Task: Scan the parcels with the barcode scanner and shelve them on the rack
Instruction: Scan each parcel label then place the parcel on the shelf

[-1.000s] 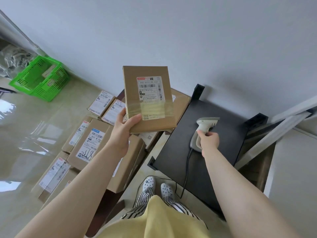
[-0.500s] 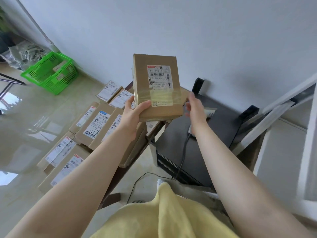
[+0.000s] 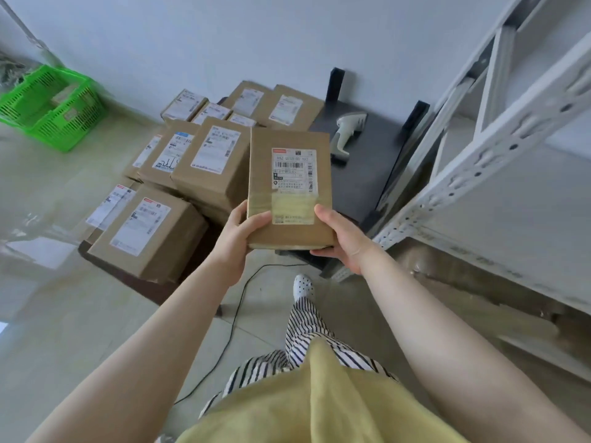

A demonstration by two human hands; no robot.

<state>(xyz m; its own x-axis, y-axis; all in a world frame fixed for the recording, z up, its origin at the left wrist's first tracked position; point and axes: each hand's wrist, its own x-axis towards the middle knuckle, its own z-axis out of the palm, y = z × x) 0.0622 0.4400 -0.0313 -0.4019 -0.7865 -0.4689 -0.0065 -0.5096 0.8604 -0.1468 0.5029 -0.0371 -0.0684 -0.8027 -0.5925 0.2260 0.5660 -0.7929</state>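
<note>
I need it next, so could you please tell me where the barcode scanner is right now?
The barcode scanner lies on the dark table, right of the stacked parcels and left of the white rack.

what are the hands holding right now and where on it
Both hands hold one flat cardboard parcel by its near bottom corners: the left hand at the left corner, the right hand at the right, thumbs on the labelled face.

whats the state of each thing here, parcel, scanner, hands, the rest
parcel: held up, label facing the camera
left hand: grips the parcel's lower left corner
right hand: grips its lower right corner
scanner: lying on the black table, untouched
stacked parcels: unshelved, labels up
rack: visible shelves bare
</note>
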